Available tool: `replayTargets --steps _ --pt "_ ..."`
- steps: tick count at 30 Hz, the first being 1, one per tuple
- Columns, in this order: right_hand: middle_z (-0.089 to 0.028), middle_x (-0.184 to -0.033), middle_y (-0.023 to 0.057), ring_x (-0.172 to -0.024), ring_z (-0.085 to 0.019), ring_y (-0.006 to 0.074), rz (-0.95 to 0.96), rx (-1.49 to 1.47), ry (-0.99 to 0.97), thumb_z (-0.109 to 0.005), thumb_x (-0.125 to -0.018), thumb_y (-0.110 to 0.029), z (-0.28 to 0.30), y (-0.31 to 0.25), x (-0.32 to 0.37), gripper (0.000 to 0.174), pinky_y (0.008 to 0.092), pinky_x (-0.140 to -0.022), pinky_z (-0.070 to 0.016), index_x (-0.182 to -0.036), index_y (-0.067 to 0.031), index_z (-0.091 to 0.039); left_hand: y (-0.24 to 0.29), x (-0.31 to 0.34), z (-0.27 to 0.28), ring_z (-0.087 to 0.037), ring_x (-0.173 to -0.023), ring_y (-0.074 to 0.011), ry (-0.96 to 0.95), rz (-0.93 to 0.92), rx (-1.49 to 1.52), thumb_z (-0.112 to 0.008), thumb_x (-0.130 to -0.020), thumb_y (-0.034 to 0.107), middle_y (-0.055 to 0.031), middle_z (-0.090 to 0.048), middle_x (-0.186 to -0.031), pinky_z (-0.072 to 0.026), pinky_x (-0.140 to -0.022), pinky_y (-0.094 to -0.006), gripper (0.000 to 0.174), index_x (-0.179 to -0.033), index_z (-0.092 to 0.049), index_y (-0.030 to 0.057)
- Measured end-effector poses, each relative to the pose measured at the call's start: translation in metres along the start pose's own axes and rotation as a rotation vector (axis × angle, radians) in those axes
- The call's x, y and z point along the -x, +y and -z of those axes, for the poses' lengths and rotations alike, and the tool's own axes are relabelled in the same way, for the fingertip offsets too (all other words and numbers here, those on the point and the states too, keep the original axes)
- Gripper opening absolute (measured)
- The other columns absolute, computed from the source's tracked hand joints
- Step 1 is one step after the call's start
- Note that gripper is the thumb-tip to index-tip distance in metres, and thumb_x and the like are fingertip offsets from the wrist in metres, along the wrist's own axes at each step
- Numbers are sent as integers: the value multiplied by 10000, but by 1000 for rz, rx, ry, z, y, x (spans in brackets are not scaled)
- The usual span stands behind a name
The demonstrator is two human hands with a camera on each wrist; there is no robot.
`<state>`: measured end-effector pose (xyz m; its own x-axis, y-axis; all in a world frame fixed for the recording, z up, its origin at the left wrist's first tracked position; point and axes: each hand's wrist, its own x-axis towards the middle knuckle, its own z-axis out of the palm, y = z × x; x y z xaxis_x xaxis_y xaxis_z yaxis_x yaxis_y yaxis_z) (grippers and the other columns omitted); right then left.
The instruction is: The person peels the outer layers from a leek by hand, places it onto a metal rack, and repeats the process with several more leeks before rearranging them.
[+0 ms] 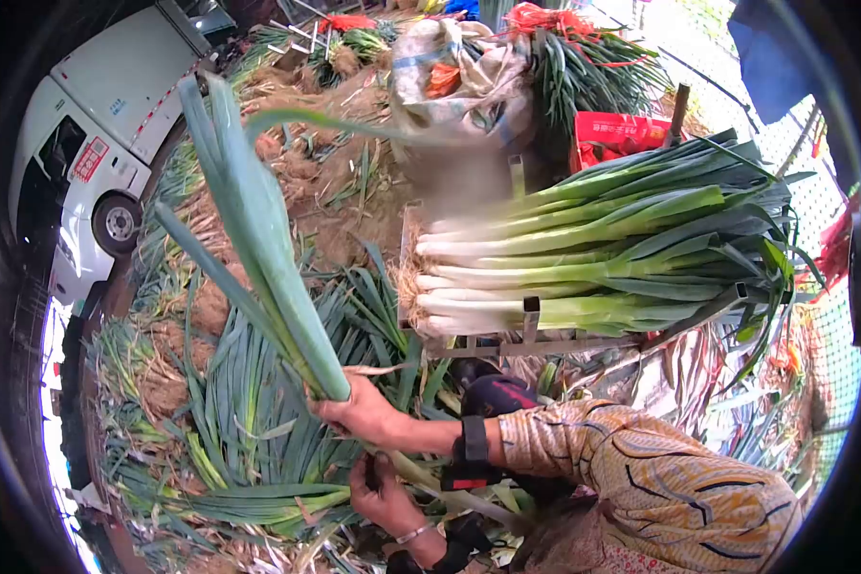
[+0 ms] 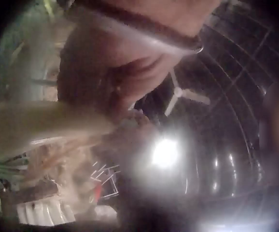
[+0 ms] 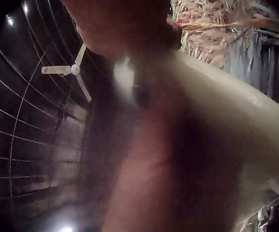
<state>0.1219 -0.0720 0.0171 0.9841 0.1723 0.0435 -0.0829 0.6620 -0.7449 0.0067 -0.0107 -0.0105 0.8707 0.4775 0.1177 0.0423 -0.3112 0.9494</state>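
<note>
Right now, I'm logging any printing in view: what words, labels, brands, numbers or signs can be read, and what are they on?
No text can be quoted with certainty.
White truck, blue lettering: too small.
Red sign on the truck's cab: too blurred.
Red box, pale lettering: too small.

White truck (image 1: 134, 86) w/ red door sticker (image 1: 90, 160) is at L edge of the ground (image 1: 354, 201), pale blue-striped sack (image 1: 493, 91) w/ orange-red bit (image 1: 442, 81) inside nr far edge, red box (image 1: 631, 127) to R of it, green netting (image 1: 835, 335) along R edge, & 3-blade ceiling fan (image 2: 178, 92) o'head.
</note>
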Motion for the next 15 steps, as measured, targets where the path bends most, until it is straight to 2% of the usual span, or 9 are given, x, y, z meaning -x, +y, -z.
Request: replayTargets --steps 2,6,8,9,10,11,12,13,15 --pt "-466 -658 -35 -472 -425 51 -76 -2 -12 -616 -797 -85 0 0 0 200 215 -402 -342 -964 -67 -509 -1 0 3 -540 -911 -182 -46 88 114 -602 -853 78 -129 -587 -1031 -449 -796 -295 293 -1065 -523 -109" --pt "-500 -635 -21 -468 -444 65 -80 -30 69 -632 -810 -117 3 -1 -1 201 225 -402 -367 -977 -53 -540 0 3 3 -544 -917 -194 -19 89 76 -607 -860 133 -145 -589 -1021 -448 -811 -321 330 -1053 -526 -121" --pt "-505 -657 -33 -505 -451 62 -154 -51 53 -630 -799 -149 5 2 1 194 234 -425 -366 -956 -63 -556 4 4 -3 -568 -869 -203 46 -15 -75 -621 -852 162 -150 -610 -965 -461 -790 -324 335 -1023 -547 -116" --pt "-506 -642 -33 -503 -454 64 -112 48 119 -629 -801 -170 4 -1 0 194 231 -426 -367 -952 -66 -564 7 5 -4 -580 -845 -208 98 -51 -167 -628 -847 176 -152 -620 -938 -467 -779 -326 338 -1007 -558 -114" --pt "-508 -632 -31 -491 -454 68 -82 -9 117 -631 -801 -174 6 2 -4 194 236 -417 -371 -948 -66 -565 9 5 -8 -580 -826 -210 111 -66 -160 -629 -845 162 -150 -621 -919 -467 -771 -322 309 -990 -563 -103" --pt "-502 -621 -25 -469 -450 73 -145 6 110 -632 -800 -158 6 -8 -2 184 239 -404 -374 -939 -63 -559 10 5 -7 -581 -806 -212 121 -77 -161 -630 -842 147 -147 -623 -900 -467 -763 -319 280 -972 -569 -93" --pt "-497 -611 -16 -450 -448 80 -142 -80 114 -632 -801 -142 2 -15 -1 174 241 -395 -378 -927 -54 -550 16 5 -3 -578 -779 -215 70 -51 -124 -628 -835 117 -142 -622 -877 -465 -745 -315 231 -949 -573 -75" --pt "-491 -603 -11 -444 -449 84 -99 -29 107 -624 -810 -138 4 -11 -4 164 240 -394 -380 -919 -48 -542 21 5 -3 -575 -752 -218 13 -33 -68 -626 -829 88 -136 -622 -854 -463 -726 -311 182 -927 -577 -58" --pt "-521 -675 10 -509 -483 93 -104 -22 95 -664 -812 -138 7 -9 -7 192 235 -416 -394 -923 -41 -541 22 10 -5 -563 -704 -205 33 -179 -220 -628 -810 39 -119 -611 -807 -456 -679 -305 95 -869 -581 -18"
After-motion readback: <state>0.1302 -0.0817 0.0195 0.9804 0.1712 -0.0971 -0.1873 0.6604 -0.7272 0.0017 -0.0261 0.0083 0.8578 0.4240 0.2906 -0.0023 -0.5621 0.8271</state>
